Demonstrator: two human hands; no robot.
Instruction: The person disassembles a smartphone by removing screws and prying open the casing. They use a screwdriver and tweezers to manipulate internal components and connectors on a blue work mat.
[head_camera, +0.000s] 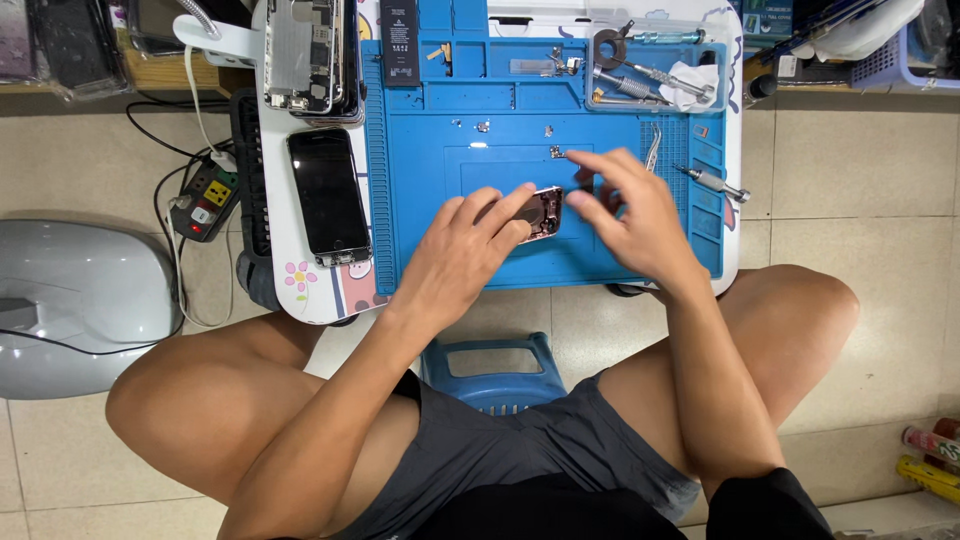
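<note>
The floor (860, 160) is of pale, smooth square tiles, and on it at 9 o'clock lies a grey, rounded plastic shell (70, 300). The small white surface (300, 290) stands at 12 o'clock before the seated person, and most of it is covered by a blue rubber work mat (440, 240) with moulded compartments along its far edge. Under the near edge of the surface a blue plastic stool (490, 365) shows between the bare knees. Left of the mat, at 10 o'clock, a dark glossy phone screen (328, 195) lies flat, and above it an opened phone body (305, 55) shows its metal inner parts. A black rectangular battery (399, 40) with a white label lies at the top of the mat. A clear tray (655, 65) at 1 o'clock keeps metal screwdrivers and a white cloth. One more screwdriver (715, 182) with a silver ridged handle lies at 2 o'clock by the mat's right edge. The left hand (465, 245) reaches in from 7 o'clock, its fingers stretched and pressed on the small pinkish phone part (543, 213) in the middle of the mat. The right hand (635, 215) comes in from 5 o'clock, bent at the wrist, fingers curled together near the right end of the part; if they pinch something, I cannot tell.
</note>
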